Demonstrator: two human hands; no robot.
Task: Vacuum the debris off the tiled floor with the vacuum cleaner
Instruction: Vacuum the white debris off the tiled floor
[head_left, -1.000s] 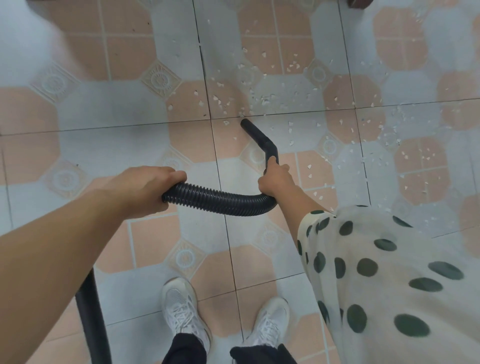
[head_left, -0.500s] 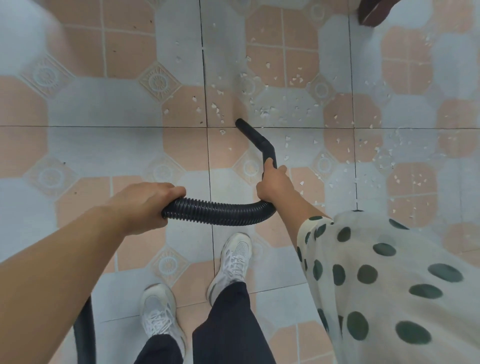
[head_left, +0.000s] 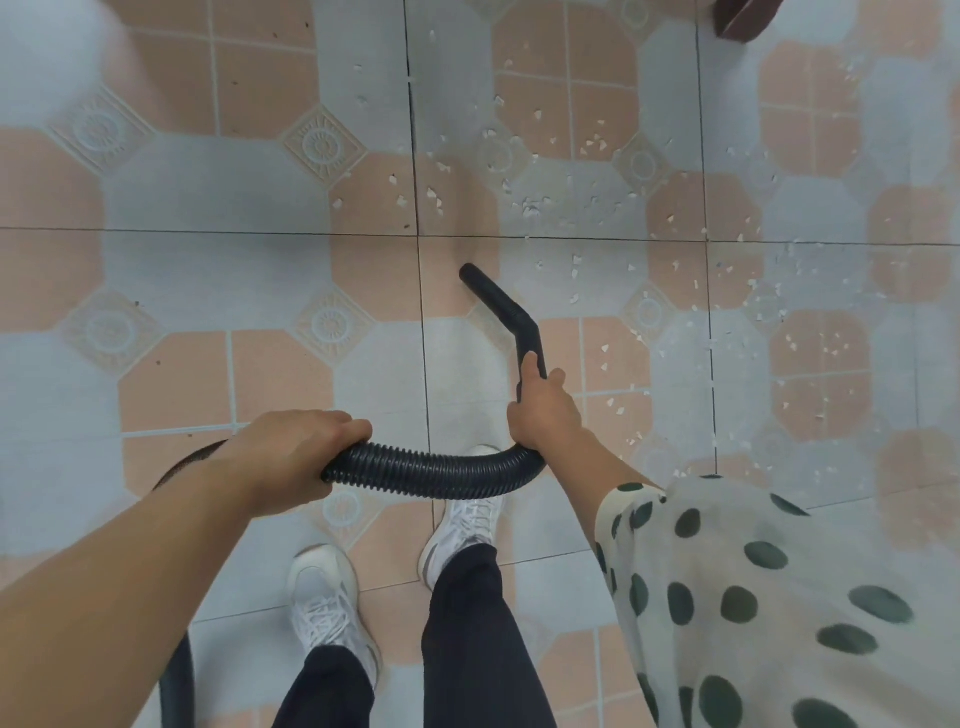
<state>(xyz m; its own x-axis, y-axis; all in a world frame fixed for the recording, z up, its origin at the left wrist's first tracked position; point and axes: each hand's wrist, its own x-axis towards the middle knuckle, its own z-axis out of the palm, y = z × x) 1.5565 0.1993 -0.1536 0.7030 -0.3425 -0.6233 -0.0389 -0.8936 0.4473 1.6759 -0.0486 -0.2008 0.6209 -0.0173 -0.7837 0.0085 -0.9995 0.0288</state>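
Note:
A black ribbed vacuum hose (head_left: 436, 470) curves across the middle of the head view. My left hand (head_left: 291, 457) grips it at its left end. My right hand (head_left: 543, 413) grips the rigid black bent nozzle tube (head_left: 511, 317), whose open tip points up-left just below a tile joint. Small white debris flecks (head_left: 530, 205) lie scattered on the pink and grey tiled floor (head_left: 218, 270) ahead of the tip and off to the right (head_left: 810, 343). The vacuum's body is out of view.
My two white shoes (head_left: 327, 603) and dark trouser legs stand below the hose, the right foot (head_left: 470, 519) forward. More hose trails down at the lower left (head_left: 176, 680). A dark brown object (head_left: 743, 21) sits at the top right edge.
I have stepped forward with my right foot. The view has shifted, and the nozzle tip now lies below the tile joint, further back from the debris patch. Both hands keep their hold.

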